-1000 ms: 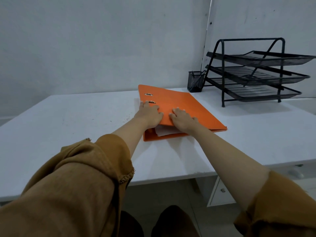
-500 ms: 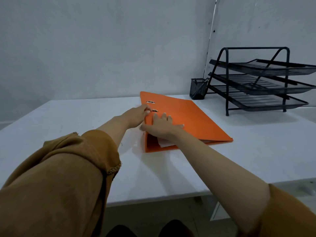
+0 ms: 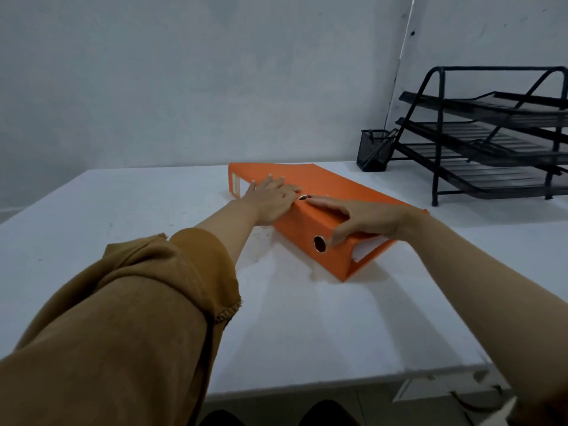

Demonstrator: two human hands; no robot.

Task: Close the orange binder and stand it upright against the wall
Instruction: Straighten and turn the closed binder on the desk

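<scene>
The orange binder (image 3: 347, 192) lies closed on the white table (image 3: 307, 327), turned diagonally with its spine toward me. The spine shows a round finger hole near its close end and a white label at its far end. White paper edges show at the open near end. My left hand (image 3: 272, 201) presses flat against the far half of the spine, fingers spread. My right hand (image 3: 367, 221) lies on the top cover, its fingers curled over the spine edge just above the hole. The grey wall (image 3: 215, 87) rises behind the table's far edge.
A black three-tier wire tray rack (image 3: 491, 149) stands at the back right, with a black mesh pen cup (image 3: 375, 150) to its left by the wall corner. The table's front edge runs close to me, with drawers below at the right.
The binder has swung round so its spine faces me instead of its open end. My left hand slid onto the spine and my right hand moved to the cover's near edge.
</scene>
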